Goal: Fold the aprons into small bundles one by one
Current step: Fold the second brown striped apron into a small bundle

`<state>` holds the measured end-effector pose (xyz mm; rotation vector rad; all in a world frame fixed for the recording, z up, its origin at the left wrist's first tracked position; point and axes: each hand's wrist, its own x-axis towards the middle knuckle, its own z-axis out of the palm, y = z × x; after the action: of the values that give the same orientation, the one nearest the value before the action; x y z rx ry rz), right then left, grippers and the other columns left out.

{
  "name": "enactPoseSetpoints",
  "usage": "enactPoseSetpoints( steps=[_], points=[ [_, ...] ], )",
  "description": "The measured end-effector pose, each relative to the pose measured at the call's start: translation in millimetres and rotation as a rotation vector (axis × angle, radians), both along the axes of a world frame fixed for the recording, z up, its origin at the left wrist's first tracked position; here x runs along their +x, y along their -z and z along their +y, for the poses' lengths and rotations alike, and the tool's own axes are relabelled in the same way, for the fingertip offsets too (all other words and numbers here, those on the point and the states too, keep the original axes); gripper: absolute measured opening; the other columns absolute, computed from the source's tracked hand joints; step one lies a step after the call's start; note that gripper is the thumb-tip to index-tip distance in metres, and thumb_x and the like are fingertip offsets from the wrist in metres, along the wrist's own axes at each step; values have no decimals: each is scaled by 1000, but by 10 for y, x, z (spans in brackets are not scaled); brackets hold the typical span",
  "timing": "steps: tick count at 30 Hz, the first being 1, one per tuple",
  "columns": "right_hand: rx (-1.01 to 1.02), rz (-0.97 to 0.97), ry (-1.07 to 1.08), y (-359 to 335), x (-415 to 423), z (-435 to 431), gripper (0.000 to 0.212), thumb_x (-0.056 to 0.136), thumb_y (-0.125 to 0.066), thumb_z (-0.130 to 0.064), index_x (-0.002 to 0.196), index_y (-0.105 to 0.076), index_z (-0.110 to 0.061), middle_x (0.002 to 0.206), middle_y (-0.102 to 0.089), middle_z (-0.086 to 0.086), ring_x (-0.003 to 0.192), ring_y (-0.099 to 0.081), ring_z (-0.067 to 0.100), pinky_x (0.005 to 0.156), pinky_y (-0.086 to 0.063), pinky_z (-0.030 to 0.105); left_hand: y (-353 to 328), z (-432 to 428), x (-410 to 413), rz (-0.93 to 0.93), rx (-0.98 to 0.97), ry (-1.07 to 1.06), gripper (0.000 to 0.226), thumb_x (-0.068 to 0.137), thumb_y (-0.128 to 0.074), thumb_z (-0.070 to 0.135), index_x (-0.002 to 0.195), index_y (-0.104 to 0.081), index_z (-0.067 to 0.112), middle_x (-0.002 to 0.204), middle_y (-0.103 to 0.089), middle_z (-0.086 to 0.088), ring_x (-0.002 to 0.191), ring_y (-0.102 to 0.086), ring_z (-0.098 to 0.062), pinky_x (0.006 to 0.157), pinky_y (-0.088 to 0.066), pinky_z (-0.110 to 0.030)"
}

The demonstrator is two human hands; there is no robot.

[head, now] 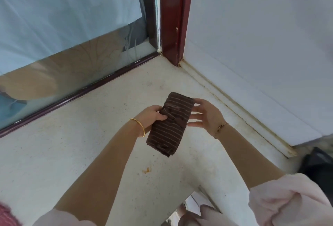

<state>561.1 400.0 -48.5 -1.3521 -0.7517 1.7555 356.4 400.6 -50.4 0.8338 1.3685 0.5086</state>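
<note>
1. A folded apron (171, 125), dark brown with thin pale stripes, is held in the air as a compact oblong bundle, straight below the red-brown frame post (173, 18) in the head view
2. The bundle's left long edge is gripped by the left hand (153, 116); its thumb is laid across the top of the cloth and its fingers are curled beneath
3. The right hand (205, 116) is held spread, with straight fingers reaching the bundle's right long edge; nothing is clasped by it, and whether the tips press the cloth cannot be told
4. A gold bangle (139, 126) is worn on the left wrist and a thin cord bracelet (220, 126) on the right
5. A pale speckled ledge (90, 144) is seen running from the foot of the post towards the camera, under the bundle, with an orange stain (146, 170) on it, nearer the camera than the apron
6. A frosted glass pane (63, 18) is set left of the post and a white wall panel (261, 36) right of it
7. A pink sleeve (288, 202) is seen pushed up on the right arm, far below and right of the post
</note>
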Motion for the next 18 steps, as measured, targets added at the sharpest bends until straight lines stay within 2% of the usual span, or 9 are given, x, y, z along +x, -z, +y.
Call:
enactPoseSetpoints(
  steps=[2, 4, 6, 8, 11, 14, 16, 18],
  points=[
    [67, 25, -35, -183, 134, -63, 43, 89, -34, 10, 115, -59, -13, 92, -69, 11, 72, -69, 26, 61, -59, 37, -230, 28, 105, -78, 18, 76, 26, 93, -49, 0, 119, -54, 4, 111, -63, -17, 98, -63, -29, 79, -52, -32],
    [135, 84, -111, -368, 285, -150, 57, 78, -40, 13, 125, -54, -17, 100, -67, 10, 82, -68, 26, 71, -58, 42, -460, 59, 270, -113, 56, 159, 26, 95, -47, 3, 120, -53, 3, 111, -62, -16, 98, -62, -28, 82, -52, -33],
    [195, 141, -158, -582, 433, -238, 53, 74, -51, 0, 124, -54, -17, 105, -65, 8, 93, -65, 25, 82, -55, 47, -706, 99, 474, -122, 120, 220, 25, 95, -46, 4, 118, -55, 3, 105, -64, -14, 93, -64, -25, 79, -53, -31],
    [248, 172, -136, -832, 589, -321, 49, 76, -55, -13, 125, -54, -13, 109, -62, 8, 98, -62, 25, 84, -53, 45, -976, 122, 687, -136, 183, 250, 23, 96, -47, 5, 117, -56, 2, 101, -66, -13, 87, -65, -23, 71, -54, -29],
    [376, 127, -34, -1273, 815, -401, 52, 81, -57, -23, 129, -52, -4, 114, -62, 8, 102, -62, 22, 80, -55, 38, -1433, 171, 987, -176, 296, 258, 23, 94, -53, 10, 116, -56, 2, 106, -65, -15, 94, -64, -27, 84, -54, -36],
    [532, 53, 62, -1779, 1016, -491, 31, 85, -60, -23, 110, -59, -6, 106, -67, 7, 95, -65, 20, 74, -55, 32, -1918, 192, 1268, 57, 593, 303, 29, 90, -62, 23, 114, -55, 8, 113, -62, -11, 104, -60, -24, 93, -47, -34],
    [616, 25, 104, -2092, 1126, -560, 22, 83, -64, -23, 97, -52, -12, 98, -66, 5, 88, -66, 19, 69, -55, 30, -2218, 184, 1411, 241, 812, 235, 42, 84, -69, 30, 116, -50, 10, 106, -56, -5, 97, -56, -18, 83, -44, -28],
    [681, 28, 124, -2377, 1251, -653, 23, 84, -64, -26, 93, -46, -15, 94, -64, 4, 82, -66, 17, 63, -54, 27, -2508, 109, 1556, 207, 922, 184, 35, 84, -68, 25, 108, -45, 12, 88, -54, -7, 73, -54, -16, 63, -42, -26]
  ],
)
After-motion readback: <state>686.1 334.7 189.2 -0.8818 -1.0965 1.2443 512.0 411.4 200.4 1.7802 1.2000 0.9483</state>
